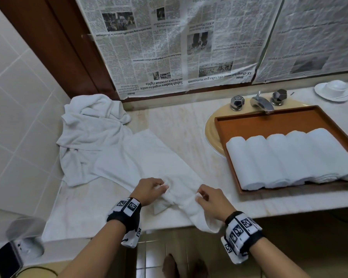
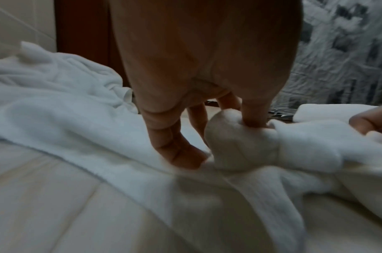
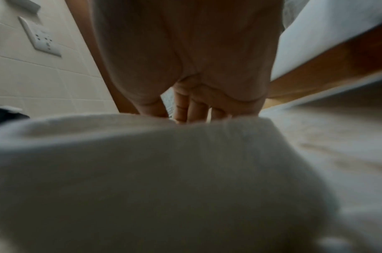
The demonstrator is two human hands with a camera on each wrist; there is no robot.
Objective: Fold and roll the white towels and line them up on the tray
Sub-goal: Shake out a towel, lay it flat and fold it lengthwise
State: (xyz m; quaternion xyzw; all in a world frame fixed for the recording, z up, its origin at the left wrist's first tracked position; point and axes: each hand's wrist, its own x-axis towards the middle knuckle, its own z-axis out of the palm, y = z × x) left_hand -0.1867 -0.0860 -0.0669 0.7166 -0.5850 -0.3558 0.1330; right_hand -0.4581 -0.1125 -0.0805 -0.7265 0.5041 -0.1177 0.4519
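Note:
A white towel (image 1: 149, 157) lies slantwise on the marble counter (image 1: 189, 127), its near end bunched and drooping over the front edge. My left hand (image 1: 159, 187) pinches a bunched fold of that end; in the left wrist view the left hand (image 2: 220, 138) has thumb and fingers closed round the fold of towel (image 2: 239, 150). My right hand (image 1: 203, 196) pinches the same end a little to the right. In the right wrist view the towel (image 3: 164, 171) hides the fingertips of the right hand (image 3: 192, 111). Several rolled towels (image 1: 289, 157) lie side by side on a brown tray (image 1: 269, 121).
A heap of loose white towels (image 1: 92, 125) sits at the back left against the tiled wall. The tray rests over a sink (image 1: 211, 127) with a faucet (image 1: 261, 102). A white cup and saucer (image 1: 333, 89) stand at the far right. A phone (image 1: 8, 257) lies at the lower left.

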